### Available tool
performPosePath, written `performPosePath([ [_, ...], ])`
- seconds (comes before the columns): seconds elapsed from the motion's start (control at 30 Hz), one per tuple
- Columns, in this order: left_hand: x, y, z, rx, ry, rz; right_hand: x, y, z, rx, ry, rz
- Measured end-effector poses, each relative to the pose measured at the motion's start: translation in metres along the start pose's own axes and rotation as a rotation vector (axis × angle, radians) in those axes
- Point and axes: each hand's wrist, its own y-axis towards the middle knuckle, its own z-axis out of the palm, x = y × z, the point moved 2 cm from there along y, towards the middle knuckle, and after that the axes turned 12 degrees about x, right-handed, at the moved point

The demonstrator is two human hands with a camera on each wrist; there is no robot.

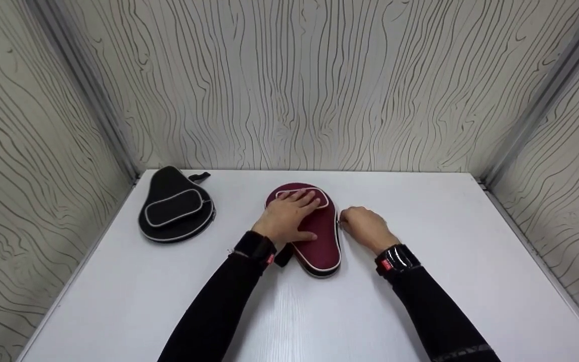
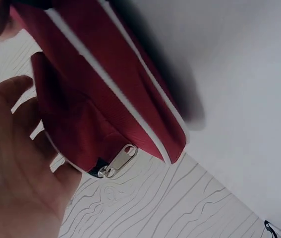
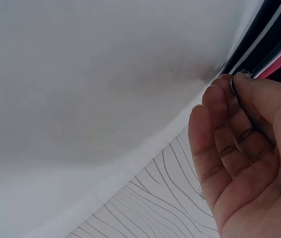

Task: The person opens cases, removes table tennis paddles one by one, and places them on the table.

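Observation:
A maroon paddle-shaped case (image 1: 323, 249) with white piping lies on the white table, its narrow end toward me. My left hand (image 1: 283, 217) rests on top of it, fingers spread over the outlined pocket. At the case's right edge, my right hand (image 1: 368, 227) pinches a small metal zipper pull (image 3: 246, 74) between thumb and forefinger. Black side fabric and a strip of maroon show beside that pull in the right wrist view. In the left wrist view, another metal zipper pull (image 2: 123, 161) hangs from the pocket near my left hand's fingers.
A black case (image 1: 164, 193) of similar shape, with a front pocket and a strap, lies at the table's back left. Wood-grain panels (image 1: 289, 90) enclose the white table (image 1: 450, 241) at the back and both sides.

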Motion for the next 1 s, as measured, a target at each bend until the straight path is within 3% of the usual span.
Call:
performPosePath([
  [0.2,-0.001,0.002,0.003,0.01,0.026,-0.039,0.002,-0.002,0.0,0.004,-0.011,0.004],
  [0.5,0.0,0.003,0.008,0.008,-0.02,-0.068,0.005,-0.003,-0.002,-0.004,-0.019,0.013],
  [1.0,0.004,0.004,0.011,0.022,-0.052,-0.191,0.014,-0.005,-0.004,0.014,-0.007,-0.014],
])
